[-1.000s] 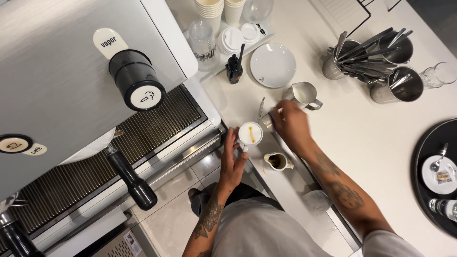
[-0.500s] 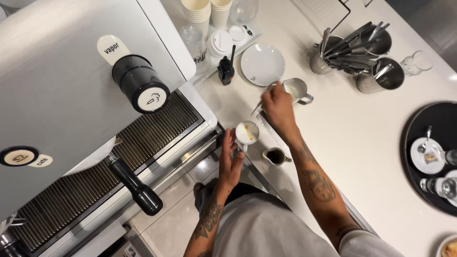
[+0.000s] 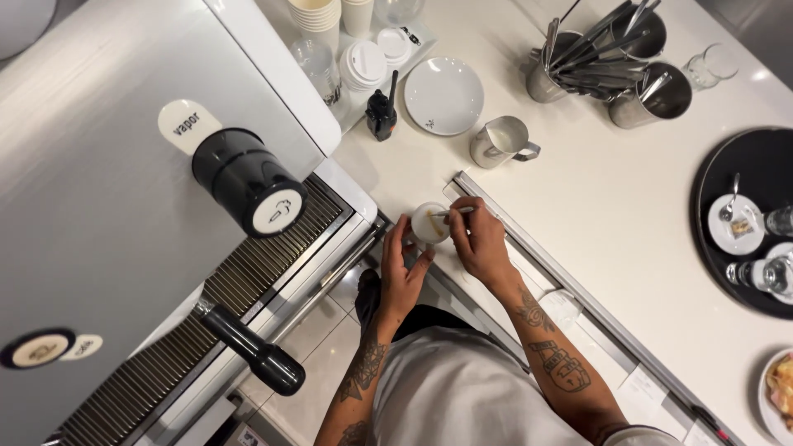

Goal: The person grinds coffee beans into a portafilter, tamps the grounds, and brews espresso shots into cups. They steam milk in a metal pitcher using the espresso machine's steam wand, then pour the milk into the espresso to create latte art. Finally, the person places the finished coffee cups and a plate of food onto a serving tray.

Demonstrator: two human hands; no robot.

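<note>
My left hand (image 3: 403,268) holds a small white cup (image 3: 429,223) with pale foam on top, at the corner of the white counter (image 3: 595,215). My right hand (image 3: 479,239) grips a thin spoon (image 3: 453,212) whose tip reaches over the cup's foam. Both hands sit close together beside the espresso machine's drip grate (image 3: 248,289). A steel milk pitcher (image 3: 500,142) stands on the counter just beyond my right hand.
A white saucer (image 3: 446,95), a black handheld radio (image 3: 381,111), stacked lids and paper cups (image 3: 363,62) lie at the back. Steel pots of utensils (image 3: 611,58) stand far right. A black tray (image 3: 743,223) carries a plate and glasses. A black portafilter handle (image 3: 252,353) juts out.
My right hand came back from the milk pitcher to the cup, now with a spoon over the foam. The small dark-filled cup beside my hands is out of sight.
</note>
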